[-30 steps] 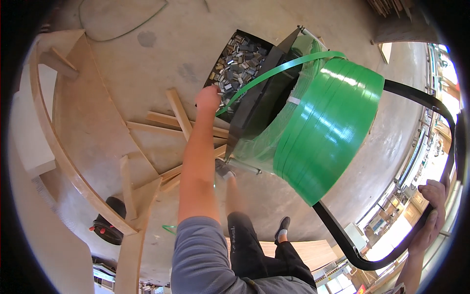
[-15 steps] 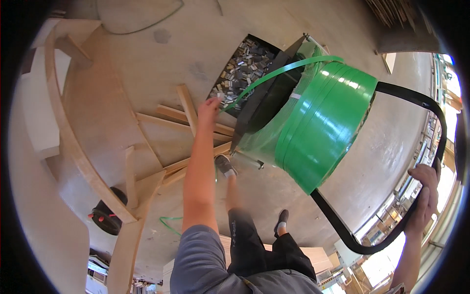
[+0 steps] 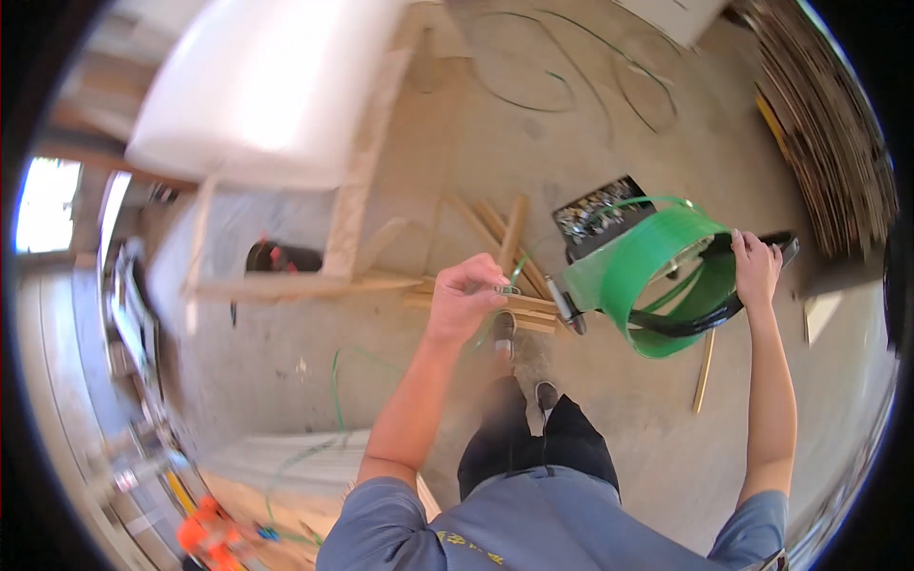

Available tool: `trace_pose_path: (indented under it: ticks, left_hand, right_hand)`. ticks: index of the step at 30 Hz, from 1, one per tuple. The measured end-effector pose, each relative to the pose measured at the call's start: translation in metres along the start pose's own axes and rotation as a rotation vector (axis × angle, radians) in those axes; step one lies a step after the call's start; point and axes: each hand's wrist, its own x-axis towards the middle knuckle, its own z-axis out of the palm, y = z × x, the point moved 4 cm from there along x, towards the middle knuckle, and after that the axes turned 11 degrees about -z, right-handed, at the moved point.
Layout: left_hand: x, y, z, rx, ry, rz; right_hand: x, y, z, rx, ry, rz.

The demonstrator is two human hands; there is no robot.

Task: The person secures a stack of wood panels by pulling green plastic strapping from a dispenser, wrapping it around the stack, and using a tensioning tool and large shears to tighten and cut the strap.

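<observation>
My left hand [image 3: 466, 300] is closed, pinching a small metal strapping seal [image 3: 510, 290] between thumb and fingers. A short bit of green strap shows right beside the seal; whether it is also held I cannot tell. At the right, my right hand [image 3: 755, 266] wraps round the black tube handle [image 3: 700, 322] of a strap dispenser cart. On the cart sits a large roll of green plastic strapping [image 3: 624, 295], tilted, its hollow core turned toward me. Beyond the roll, a black tray [image 3: 568, 249] holds several loose metal seals.
Wooden strips [image 3: 514, 228] lie on the floor ahead. A wooden frame [image 3: 352, 228] with a white wrapped roll [image 3: 267, 95] stands at the left. Stacked flat brown sheets [image 3: 828, 124] are at the far right. Loose green strap [image 3: 338, 381] trails across the floor. A person in orange [image 3: 209, 533] is at the lower left.
The view has swung, so the cart and roll appear smaller and lower. My left hand has come away from the seal tray, with a seal in its fingers. My right hand stays on the handle.
</observation>
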Motion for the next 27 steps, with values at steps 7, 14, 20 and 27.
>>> trace_pose_path:
  ticks: [7, 14, 20, 27]
  left_hand:
    - [-0.261, 0.086, 0.073, 0.119, 0.438, 0.191]
    - [-0.456, 0.091, 0.140, 0.286, 0.994, 0.292]
    - [-0.585, 0.104, 0.187, 0.456, 1.282, 0.440]
    - [-0.687, 0.123, 0.188, 0.388, 1.245, 0.348]
  right_hand:
    - [-0.198, -0.267, -0.042, 1.096, -0.325, -0.705]
    - [-0.403, -0.387, -0.058, 1.617, -0.794, -1.103]
    - [-0.520, -0.419, -0.085, 1.564, -1.072, -1.223]
    - [-0.602, -0.453, -0.105, 1.342, -1.387, -1.147]
